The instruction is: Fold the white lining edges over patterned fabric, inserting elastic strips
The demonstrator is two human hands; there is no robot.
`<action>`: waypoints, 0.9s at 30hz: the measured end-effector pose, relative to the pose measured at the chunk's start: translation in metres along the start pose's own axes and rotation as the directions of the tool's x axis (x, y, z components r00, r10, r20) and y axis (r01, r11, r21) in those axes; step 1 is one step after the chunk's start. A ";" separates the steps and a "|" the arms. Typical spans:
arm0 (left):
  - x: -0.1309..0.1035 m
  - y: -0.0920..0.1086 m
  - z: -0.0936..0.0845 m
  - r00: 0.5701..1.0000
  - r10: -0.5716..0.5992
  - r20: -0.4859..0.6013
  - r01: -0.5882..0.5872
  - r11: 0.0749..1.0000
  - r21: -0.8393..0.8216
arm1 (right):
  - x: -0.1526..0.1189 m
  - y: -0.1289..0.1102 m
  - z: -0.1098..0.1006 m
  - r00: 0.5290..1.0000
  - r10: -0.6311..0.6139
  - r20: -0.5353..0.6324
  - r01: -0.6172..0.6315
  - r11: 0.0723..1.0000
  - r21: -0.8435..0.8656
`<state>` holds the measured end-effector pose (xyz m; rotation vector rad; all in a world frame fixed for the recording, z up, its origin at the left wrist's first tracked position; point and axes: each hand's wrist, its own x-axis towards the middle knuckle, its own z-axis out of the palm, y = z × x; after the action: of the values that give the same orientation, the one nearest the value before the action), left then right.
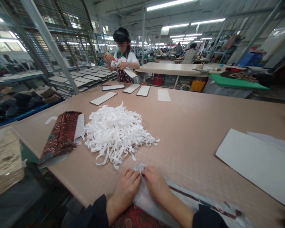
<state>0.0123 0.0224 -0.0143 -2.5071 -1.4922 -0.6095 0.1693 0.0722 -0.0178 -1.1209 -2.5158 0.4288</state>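
Note:
Close together at the table's near edge, my left hand and my right hand pinch the bunched tip of a pale grey-backed cloth. Red patterned fabric shows below it, nearer my body. Both hands have their fingers curled in on the cloth, and the fingertips are partly hidden by its folds. Just beyond my hands lies a large heap of white fabric strips. Left of the heap, a folded stack of red patterned cloth hangs a little over the table's edge.
Several white dark-edged panels lie along the far side of the brown table. Large white sheets are at the right. A co-worker stands across the table holding a white panel, beside stacked panels.

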 end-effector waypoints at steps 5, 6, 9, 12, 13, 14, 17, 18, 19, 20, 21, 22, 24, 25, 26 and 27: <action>-0.002 0.001 -0.001 1.000 0.007 0.030 -0.007 1.000 0.001 | -0.007 -0.003 0.003 0.972 -0.232 0.018 0.232 0.959 -0.160; -0.002 0.001 -0.002 0.999 0.006 0.043 -0.007 1.000 0.007 | -0.006 -0.002 0.002 0.979 -0.203 0.019 0.204 0.970 -0.132; -0.003 0.002 -0.003 0.998 -0.003 0.067 0.001 1.000 0.024 | -0.001 0.001 0.001 0.998 -0.063 0.004 0.063 0.998 -0.009; -0.003 0.002 -0.003 0.998 -0.022 0.054 0.020 0.999 0.031 | 0.000 0.000 0.004 1.000 -0.015 -0.021 0.015 1.000 -0.001; -0.004 0.003 -0.003 0.998 -0.027 0.052 0.025 0.999 0.033 | 0.000 -0.001 0.005 0.999 -0.017 -0.030 0.017 1.000 -0.018; -0.004 0.003 -0.002 0.998 -0.031 0.055 0.029 0.999 0.034 | -0.001 -0.002 0.006 0.999 -0.028 -0.035 0.027 0.999 -0.040; -0.005 0.002 0.000 0.997 -0.034 0.076 0.031 0.999 0.036 | -0.003 -0.006 0.005 0.990 -0.143 -0.016 0.139 0.980 -0.141; -0.005 0.002 0.001 0.996 -0.034 0.078 0.031 0.999 0.036 | -0.004 -0.007 0.004 0.981 -0.194 -0.001 0.191 0.965 -0.182; -0.005 0.002 0.002 0.997 -0.032 0.073 0.030 0.999 0.036 | -0.004 -0.008 0.003 0.971 -0.239 0.014 0.237 0.947 -0.216; -0.006 0.002 0.002 0.998 -0.029 0.064 0.027 0.999 0.037 | -0.005 -0.008 0.002 0.963 -0.269 0.024 0.267 0.933 -0.242; -0.006 0.001 0.003 0.998 -0.025 0.053 0.023 0.999 0.039 | -0.006 -0.008 0.001 0.959 -0.281 0.027 0.278 0.925 -0.258; -0.006 0.001 0.003 0.999 -0.020 0.045 0.018 0.999 0.045 | -0.007 -0.008 0.000 0.959 -0.281 0.024 0.277 0.923 -0.266; -0.005 0.001 0.003 0.999 -0.010 0.039 0.008 0.998 0.064 | -0.010 -0.009 -0.003 0.966 -0.260 0.011 0.252 0.925 -0.284; -0.005 0.001 0.003 0.999 -0.010 0.042 0.007 0.997 0.072 | -0.013 -0.009 -0.004 0.971 -0.240 0.004 0.230 0.926 -0.298; -0.005 0.002 0.002 0.999 -0.011 0.051 0.007 0.997 0.078 | -0.017 -0.009 -0.005 0.976 -0.217 0.002 0.206 0.927 -0.314; -0.004 0.002 0.001 0.998 -0.013 0.063 0.008 0.997 0.082 | -0.022 -0.009 -0.007 0.982 -0.189 0.007 0.180 0.926 -0.332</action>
<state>0.0131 0.0185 -0.0172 -2.4801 -1.5203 -0.4644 0.1805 0.0509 -0.0124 -0.9763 -2.7053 -0.0644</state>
